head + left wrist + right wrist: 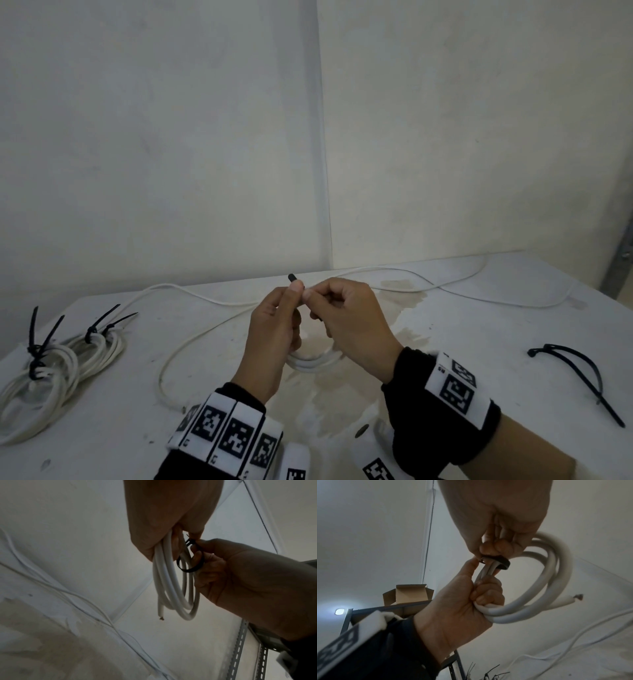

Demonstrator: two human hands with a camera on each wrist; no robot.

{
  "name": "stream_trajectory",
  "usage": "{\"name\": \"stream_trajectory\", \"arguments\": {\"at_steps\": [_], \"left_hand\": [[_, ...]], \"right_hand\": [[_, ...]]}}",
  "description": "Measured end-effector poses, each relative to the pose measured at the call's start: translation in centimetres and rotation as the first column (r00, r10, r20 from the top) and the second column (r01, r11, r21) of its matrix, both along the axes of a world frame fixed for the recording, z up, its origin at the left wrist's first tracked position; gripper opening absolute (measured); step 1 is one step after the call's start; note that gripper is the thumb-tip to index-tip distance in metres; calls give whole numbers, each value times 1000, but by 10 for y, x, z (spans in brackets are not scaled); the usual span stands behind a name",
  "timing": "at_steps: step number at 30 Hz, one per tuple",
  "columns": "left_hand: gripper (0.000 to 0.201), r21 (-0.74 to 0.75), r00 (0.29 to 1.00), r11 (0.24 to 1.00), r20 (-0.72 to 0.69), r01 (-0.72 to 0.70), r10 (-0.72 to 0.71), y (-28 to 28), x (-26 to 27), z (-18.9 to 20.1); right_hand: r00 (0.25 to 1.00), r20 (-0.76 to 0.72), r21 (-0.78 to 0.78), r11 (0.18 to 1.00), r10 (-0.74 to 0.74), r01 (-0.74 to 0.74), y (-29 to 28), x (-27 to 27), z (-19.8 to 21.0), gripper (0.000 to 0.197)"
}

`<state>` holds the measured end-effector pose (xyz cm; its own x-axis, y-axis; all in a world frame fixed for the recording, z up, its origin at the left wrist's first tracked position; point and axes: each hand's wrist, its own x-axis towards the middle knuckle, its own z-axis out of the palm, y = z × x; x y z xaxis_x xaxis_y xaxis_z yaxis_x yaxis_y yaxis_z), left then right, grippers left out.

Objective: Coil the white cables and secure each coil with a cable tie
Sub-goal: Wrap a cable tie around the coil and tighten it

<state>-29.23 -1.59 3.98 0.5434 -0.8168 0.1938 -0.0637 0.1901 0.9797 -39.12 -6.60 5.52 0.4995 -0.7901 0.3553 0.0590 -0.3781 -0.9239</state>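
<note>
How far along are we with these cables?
Done: tied coils lie at the table's left. In hand: the left hand grips a small coil while the right hand works a black tie, looped but loose, around it. Left: long loose cable; spare ties wait right.

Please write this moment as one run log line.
left hand: holds white coil | right hand: pinches black tie looped round coil | tie: not tightened

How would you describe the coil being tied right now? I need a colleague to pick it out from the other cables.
Over the middle of the white table, between the two raised hands, hangs a small white coil. The left hand grips its loops, and a black cable tie is looped loosely around them. Unlike the tied bundles at the table's left, it is off the surface.
</note>
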Motion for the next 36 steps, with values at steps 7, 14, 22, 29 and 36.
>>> {"name": "stream_trajectory", "arguments": {"at_steps": [7,14,22,29,36], "left_hand": [[30,-42,999,999,-49,-12,10,6,5,3],[31,-14,999,1000,-44,9,-10,8,2,2],[11,25,999,999,-17,36,-36,11,4,5],[13,91,999,995,11,42,-43,11,-1,4],[11,127,996,990,55,62,-69,12,-10,4]], "right_hand": [[999,4,-88,995,36,-36,6,-7,-7,23],[999,16,-101,994,40,-38,4,-5,-4,13],[998,-64,-173,985,15,-26,-17,-12,13,17],[979,-155,-200,966,135,-165,-23,-13,17,26],[999,-25,-149,988,44,-48,-29,-12,25,28]]}}
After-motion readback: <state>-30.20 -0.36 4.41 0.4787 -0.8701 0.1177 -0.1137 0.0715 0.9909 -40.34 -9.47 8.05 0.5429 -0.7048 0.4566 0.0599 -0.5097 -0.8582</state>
